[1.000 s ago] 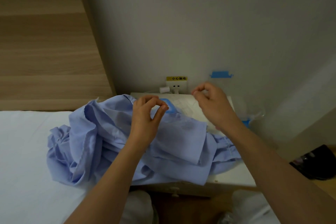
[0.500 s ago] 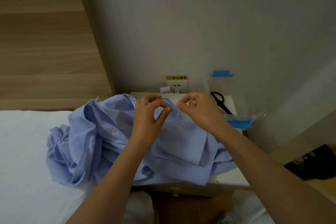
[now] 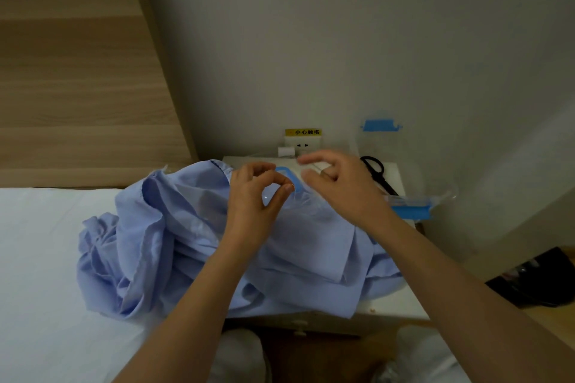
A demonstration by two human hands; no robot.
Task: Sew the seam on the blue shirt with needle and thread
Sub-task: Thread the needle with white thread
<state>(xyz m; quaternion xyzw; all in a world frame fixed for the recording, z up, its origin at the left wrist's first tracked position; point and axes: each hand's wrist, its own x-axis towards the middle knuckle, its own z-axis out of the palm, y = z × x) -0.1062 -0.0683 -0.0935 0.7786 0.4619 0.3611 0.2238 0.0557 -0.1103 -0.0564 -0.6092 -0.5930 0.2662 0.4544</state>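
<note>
The crumpled blue shirt (image 3: 174,242) lies half on the bed and half on the white bedside cabinet (image 3: 389,305). My left hand (image 3: 255,199) hovers over it, thumb and forefinger pinching something thin at their tips; I take it for the needle, but it is too small to be sure. Just to the right, my right hand (image 3: 342,186) is blurred, with its forefinger and thumb apart. A faint pale thread seems to run between the hands.
Black scissors (image 3: 377,172) lie on the cabinet's back right. A clear box with blue clasps (image 3: 413,211) sits at its right edge, its lid (image 3: 380,127) leaning on the wall. A wall socket (image 3: 301,146) is behind. The white bed (image 3: 40,258) spreads left; a dark bag (image 3: 535,280) lies right.
My right hand came in from the right to meet the left, then drew back a little and spread its fingers. The left hand kept its pinch nearly still.
</note>
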